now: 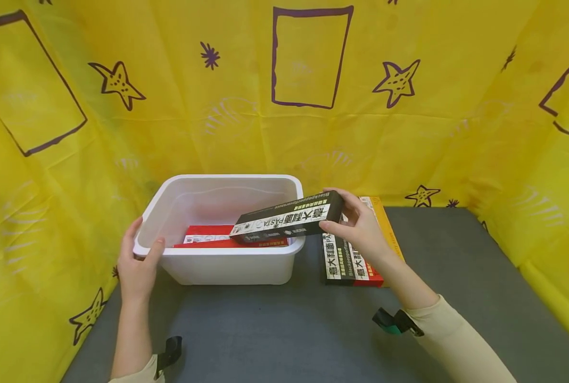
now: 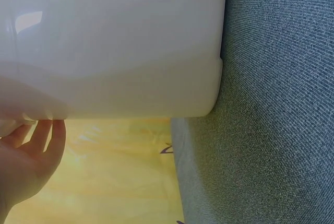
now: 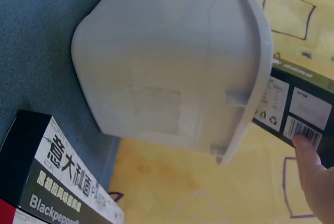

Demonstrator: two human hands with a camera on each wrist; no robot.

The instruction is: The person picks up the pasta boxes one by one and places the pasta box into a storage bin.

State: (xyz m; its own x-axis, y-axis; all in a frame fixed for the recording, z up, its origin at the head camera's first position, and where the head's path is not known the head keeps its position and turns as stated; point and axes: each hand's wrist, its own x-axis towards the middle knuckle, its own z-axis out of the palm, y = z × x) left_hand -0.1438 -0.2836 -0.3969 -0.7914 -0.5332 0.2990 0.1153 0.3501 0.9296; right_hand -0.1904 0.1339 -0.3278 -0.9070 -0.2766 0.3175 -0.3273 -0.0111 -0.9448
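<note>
My right hand (image 1: 363, 229) grips the right end of a black pasta box (image 1: 284, 218), thumb in front and fingers behind. The box slants over the right rim of a white plastic bin (image 1: 227, 268), its left end lower and inside. Down in the bin lies red pasta packaging (image 1: 209, 230), partly covered by the black box. At the bin's left front corner, my left hand (image 1: 138, 266) holds the rim, thumb over the edge and fingers against the outer wall. The left wrist view shows those fingers (image 2: 55, 140) touching the bin's side.
Right of the bin, a black pasta box (image 3: 68, 177), a red one (image 1: 374, 277) and a yellow-orange one (image 1: 385, 226) lie side by side on the grey tabletop (image 1: 265, 330). Yellow patterned cloth (image 1: 246, 143) stands behind and at both sides.
</note>
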